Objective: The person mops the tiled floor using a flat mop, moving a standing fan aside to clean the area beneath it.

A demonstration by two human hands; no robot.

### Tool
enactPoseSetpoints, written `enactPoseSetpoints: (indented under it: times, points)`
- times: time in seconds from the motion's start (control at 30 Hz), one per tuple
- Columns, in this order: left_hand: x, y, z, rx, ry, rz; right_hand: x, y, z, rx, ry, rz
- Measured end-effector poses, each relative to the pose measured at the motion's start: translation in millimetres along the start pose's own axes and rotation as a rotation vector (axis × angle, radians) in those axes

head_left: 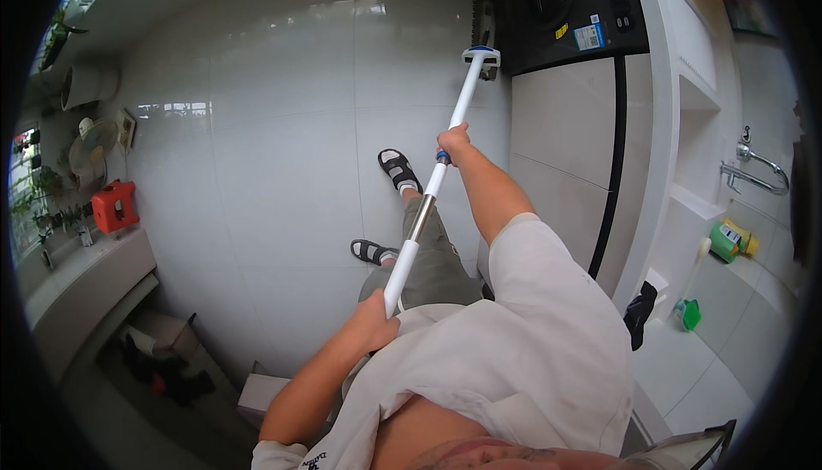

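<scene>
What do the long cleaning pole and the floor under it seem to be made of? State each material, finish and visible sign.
Pole: mostly white, probably plastic or painted metal; one bare section gleams like polished metal. Floor: large pale glazed tiles, probably ceramic, judging by grout lines and window reflections.

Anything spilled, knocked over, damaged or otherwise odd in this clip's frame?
Nothing stands out. Both hands grip the white mop handle, left hand low, right hand higher; its head sits flat on the tiled floor beside the dark appliance. The floor shows reflections only, no puddle visible. The red stool stands upright.
</scene>
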State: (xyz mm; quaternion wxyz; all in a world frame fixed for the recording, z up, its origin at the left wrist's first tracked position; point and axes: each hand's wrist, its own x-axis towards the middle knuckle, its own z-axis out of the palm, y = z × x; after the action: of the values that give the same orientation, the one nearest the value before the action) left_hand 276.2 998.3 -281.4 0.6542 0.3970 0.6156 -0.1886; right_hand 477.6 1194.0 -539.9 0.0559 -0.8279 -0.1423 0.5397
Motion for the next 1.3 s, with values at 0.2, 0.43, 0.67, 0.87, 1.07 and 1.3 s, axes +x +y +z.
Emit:
enactPoseSetpoints:
  times: [0.2,0.43,0.67,0.87,1.07,1.3]
  points:
    - [-25,-92,21,-0.134,0.101,-0.063,-48,44,55,-0.175,0.062,0.054]
    - [-144,-215,114,-0.294,0.307,-0.253,-172,150,171,-0.454,-0.144,-0.026]
    - [-217,-202,145,-0.414,0.385,-0.516,-254,179,273,-0.609,-0.406,-0.013]
    - [-223,-185,89,-0.492,0.265,-0.292,-247,129,245,-0.367,-0.593,-0.105]
    - [-184,-140,39,-0.248,0.136,-0.173,-181,95,163,-0.098,-0.388,-0.118]
    - [-54,-35,-21,-0.007,0.035,-0.118,-35,8,62,0.102,-0.049,-0.094]
